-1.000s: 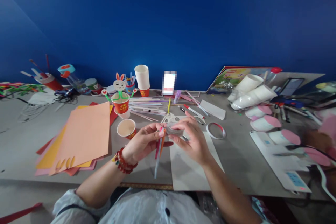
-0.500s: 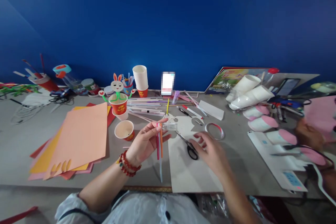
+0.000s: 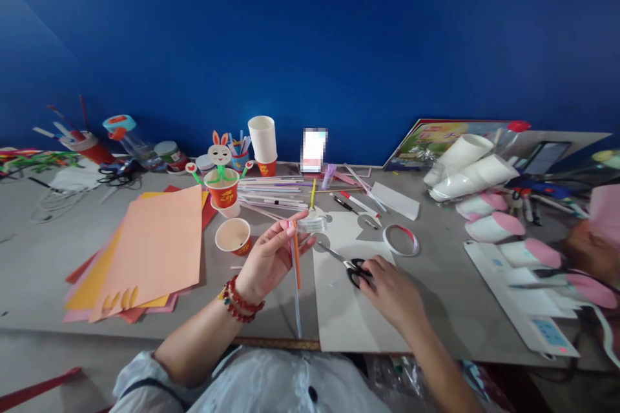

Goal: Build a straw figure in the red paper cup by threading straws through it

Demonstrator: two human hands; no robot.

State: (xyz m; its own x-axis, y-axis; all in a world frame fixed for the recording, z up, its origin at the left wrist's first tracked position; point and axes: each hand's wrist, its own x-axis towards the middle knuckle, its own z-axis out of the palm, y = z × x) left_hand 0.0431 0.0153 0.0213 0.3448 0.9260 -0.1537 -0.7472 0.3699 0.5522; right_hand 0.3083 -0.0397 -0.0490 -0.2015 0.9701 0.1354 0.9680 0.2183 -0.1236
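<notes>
In my left hand [image 3: 274, 251] are several thin straws, an orange straw [image 3: 297, 258] and a pale blue straw [image 3: 297, 313] among them, pinched near their tops. A clear tape roll [image 3: 312, 225] sits at the same fingertips, partly hidden by the fingers. My right hand [image 3: 390, 287] has its fingers closed at the black handles of the scissors [image 3: 357, 271]. The blades point left toward my left hand, low over white paper [image 3: 361, 319]. Cut-out notches show along the paper's far edge.
Left of my hands are an open paper cup [image 3: 227, 237], a rabbit-decorated cup [image 3: 223, 190] and stacked coloured paper [image 3: 159, 239]. Loose straws [image 3: 271, 190], pens [image 3: 361, 203] and a tape ring [image 3: 401, 241] lie beyond. On the right are a white power strip [image 3: 523, 303] and pink-ended rolls [image 3: 494, 227].
My right hand has come down from beside the scissors onto their handles, and the scissors have turned slightly. The left hand still holds the straws and tape. The view has shifted a little.
</notes>
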